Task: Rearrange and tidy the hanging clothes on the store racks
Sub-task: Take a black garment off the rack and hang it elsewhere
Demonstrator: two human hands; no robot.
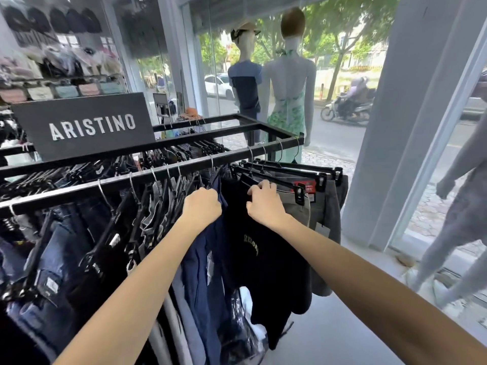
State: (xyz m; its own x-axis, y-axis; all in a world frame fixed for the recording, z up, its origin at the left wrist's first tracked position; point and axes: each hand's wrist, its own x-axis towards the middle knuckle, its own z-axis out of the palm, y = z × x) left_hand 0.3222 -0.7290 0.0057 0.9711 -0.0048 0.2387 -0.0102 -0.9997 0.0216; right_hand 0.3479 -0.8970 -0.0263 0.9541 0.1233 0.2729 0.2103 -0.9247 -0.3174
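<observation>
Fingers [259,186] of the right hand [264,204] curl over the top of a black garment [263,246], closed on its waistband just beside the near end of a black clip hanger [274,181]. The left hand [202,206] is a closed fist on the top edge of a navy garment [203,259], gripping cloth or hanger; which one I cannot tell, since the fist hides it.

Both pieces hang from the front rail [147,177] of the black rack [263,125], near its window end, with a small gap opened between them. Left of the fist, jeans [66,246] are packed tight on wire hooks; right of the other hand, grey trousers [326,206] hang on further clip hangers.

The cloth looks soft and light and will sag or bunch if pulled on alone, probably slipping in the clips. The hangers are the stiff part, so the better hold is likely the bar or hook, letting the hook slide along the rail. The packed denim is likely heavier and will resist being shoved as a block.

Both arms reach forward nearly straight, bare forearms converging toward the rail, wrists level, knuckles up, hands near one another but apart.
</observation>
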